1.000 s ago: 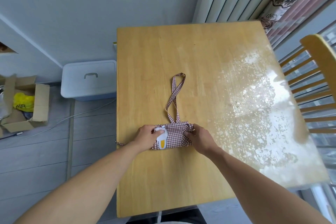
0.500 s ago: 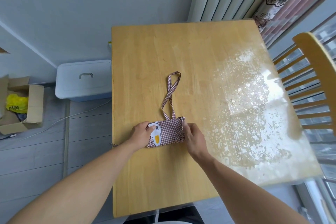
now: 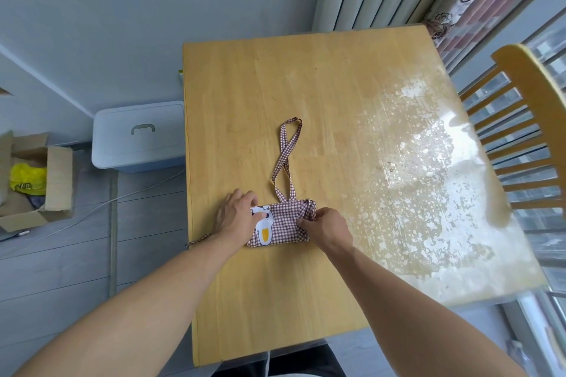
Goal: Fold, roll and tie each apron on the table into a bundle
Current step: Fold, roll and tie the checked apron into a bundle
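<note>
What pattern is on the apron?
The apron has small dark red and white checks, with a white and yellow cartoon patch; the head view shows it.

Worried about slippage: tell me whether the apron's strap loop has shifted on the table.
No. The strap loop keeps its distance from the table's left edge; only the camera shifted.
</note>
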{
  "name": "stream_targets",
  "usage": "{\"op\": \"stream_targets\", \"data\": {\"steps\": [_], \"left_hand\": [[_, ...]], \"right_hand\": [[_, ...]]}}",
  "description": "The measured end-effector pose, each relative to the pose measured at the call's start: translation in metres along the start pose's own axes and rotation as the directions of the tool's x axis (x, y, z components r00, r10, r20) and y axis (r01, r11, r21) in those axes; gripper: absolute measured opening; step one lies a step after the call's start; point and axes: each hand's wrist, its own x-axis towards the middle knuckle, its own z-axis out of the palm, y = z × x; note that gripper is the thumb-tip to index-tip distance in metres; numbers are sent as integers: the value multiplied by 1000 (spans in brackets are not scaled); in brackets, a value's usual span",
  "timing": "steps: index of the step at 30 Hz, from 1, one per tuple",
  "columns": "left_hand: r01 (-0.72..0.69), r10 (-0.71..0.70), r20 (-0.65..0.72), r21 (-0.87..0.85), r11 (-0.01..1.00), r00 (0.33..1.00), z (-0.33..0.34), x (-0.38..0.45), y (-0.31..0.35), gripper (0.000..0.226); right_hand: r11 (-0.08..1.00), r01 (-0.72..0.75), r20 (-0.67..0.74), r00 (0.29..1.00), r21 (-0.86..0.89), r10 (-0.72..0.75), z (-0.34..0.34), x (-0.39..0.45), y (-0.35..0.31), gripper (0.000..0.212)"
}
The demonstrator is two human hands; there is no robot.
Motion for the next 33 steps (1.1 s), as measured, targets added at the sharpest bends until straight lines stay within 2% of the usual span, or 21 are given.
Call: {"op": "stream_targets", "data": {"steps": [3, 5, 7, 10, 12, 14, 15, 16, 20, 23, 25, 27, 29, 31, 33], "left_hand": [[-44, 44, 21, 21, 999, 999, -1, 5, 5, 22], [-49, 47, 51, 28, 998, 998, -3, 6, 7, 21], [-45, 41, 111, 31, 999, 993, -3, 5, 9, 21], [1, -3, 179, 12, 1000, 984, -3, 0, 12, 25], [22, -25, 220, 16, 1000, 975, -2, -2, 14, 25], [49, -45, 258, -10, 999, 965, 1, -6, 15, 27], [74, -60, 267, -40, 996, 962, 4, -7, 15, 28], [102, -80, 267, -67, 993, 960, 6, -9, 15, 29], [170, -133, 267, -119, 978, 954, 10, -14, 18, 28], [140, -88, 307, -151, 979, 948, 9, -18, 17, 33], [104, -24, 265, -290, 951, 964, 1, -18, 21, 44], [150, -19, 261, -492, 857, 965, -14, -16, 31, 52], [243, 23, 387, -622, 744, 922, -28, -13, 41, 45], [311, 86, 485, -676, 667, 870, -34, -13, 46, 34], [318, 70, 459, -710, 628, 886, -33, -14, 47, 26]], "right_hand": [[999, 2, 42, 999, 45, -4, 1, 4, 1, 24], [981, -6, 59, 998, 194, -5, 1, 2, -1, 17], [940, -28, 53, 999, 340, 11, -1, -1, -2, 17], [845, -99, 65, 995, 525, 76, -2, -1, 1, 31], [692, -198, 112, 979, 694, 168, -3, 2, 2, 41], [455, -295, 206, 950, 840, 236, -2, 2, 2, 46], [375, -317, 240, 941, 871, 238, -1, -1, 0, 46], [343, -337, 271, 936, 877, 226, 3, -5, -1, 44], [453, -410, 354, 912, 792, 207, 22, -18, -1, 24], [552, -358, 295, 934, 753, 202, 22, -15, 5, 17], [622, -288, 276, 954, 728, 118, 13, -14, 4, 15], [719, -187, 281, 960, 670, -12, -1, -14, 2, 18], [775, -98, 295, 948, 624, -118, -18, -14, -2, 21], [806, -62, 320, 934, 588, -161, -33, -16, -7, 23], [809, -67, 338, 926, 584, -168, -43, -20, -11, 25]]}}
